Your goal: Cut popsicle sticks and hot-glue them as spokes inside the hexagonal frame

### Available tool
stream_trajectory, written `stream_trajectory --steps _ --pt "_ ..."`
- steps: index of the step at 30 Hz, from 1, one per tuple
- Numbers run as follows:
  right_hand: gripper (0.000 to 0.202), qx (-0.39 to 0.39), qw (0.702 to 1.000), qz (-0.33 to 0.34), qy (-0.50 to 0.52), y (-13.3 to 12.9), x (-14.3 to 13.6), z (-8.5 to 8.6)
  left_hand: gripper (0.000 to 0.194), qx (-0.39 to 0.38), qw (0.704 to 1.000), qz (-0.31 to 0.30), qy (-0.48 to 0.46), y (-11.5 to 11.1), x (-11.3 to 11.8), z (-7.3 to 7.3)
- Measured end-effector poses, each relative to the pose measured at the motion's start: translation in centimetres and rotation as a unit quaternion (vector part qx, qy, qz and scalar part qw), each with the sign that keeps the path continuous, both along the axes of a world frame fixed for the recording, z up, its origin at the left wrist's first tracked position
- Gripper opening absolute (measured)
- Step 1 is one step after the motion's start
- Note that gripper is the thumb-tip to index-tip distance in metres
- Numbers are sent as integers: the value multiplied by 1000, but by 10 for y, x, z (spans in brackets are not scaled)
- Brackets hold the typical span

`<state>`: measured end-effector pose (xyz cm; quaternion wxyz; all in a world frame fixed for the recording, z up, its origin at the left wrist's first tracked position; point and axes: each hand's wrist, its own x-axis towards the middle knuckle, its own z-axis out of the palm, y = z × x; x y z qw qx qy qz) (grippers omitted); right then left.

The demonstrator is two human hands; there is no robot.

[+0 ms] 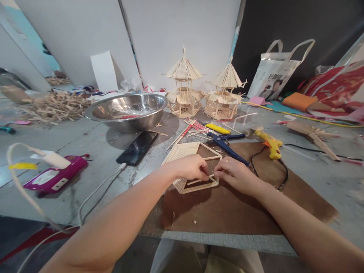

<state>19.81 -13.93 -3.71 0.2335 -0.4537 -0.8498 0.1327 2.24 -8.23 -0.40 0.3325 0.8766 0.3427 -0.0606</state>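
Note:
A flat, many-sided frame of thin wooden sticks (173, 156) lies on a brown mat (199, 216), its left part covered with sticks set side by side. Over the frame's open middle, my left hand (194, 167) is closed in a pinch on a short wooden stick (211, 176). My right hand (234, 172), with a ring on one finger, pinches at the same stick's other end, by the frame's right edge. The fingertips of both hands nearly meet, and they partly hide the stick.
Behind stand two stick pagodas (184, 94), a steel bowl (127, 110) and a white bag (273, 72). Blue cutting pliers (227, 148), a yellow-handled knife (217, 129) and a yellow glue gun (270, 143) lie beyond my hands. Left are a phone (137, 148) and a purple power strip (57, 174).

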Motion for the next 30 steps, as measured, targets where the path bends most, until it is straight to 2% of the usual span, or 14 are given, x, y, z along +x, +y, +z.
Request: stream_trajectory --steps 4,7,14,30 --pt "14 -24 1000 -1 6 -1 1 -3 21 11 999 -26 21 0 0 2" --pt "16 -40 999 -26 16 1 6 -4 19 22 999 -39 29 -1 0 1" --pt "17 -51 998 -46 -16 6 12 -6 19 -56 997 -5 50 -4 0 -3" --pt "20 -53 997 -41 -36 4 11 -5 19 -72 995 -15 74 -4 0 4"
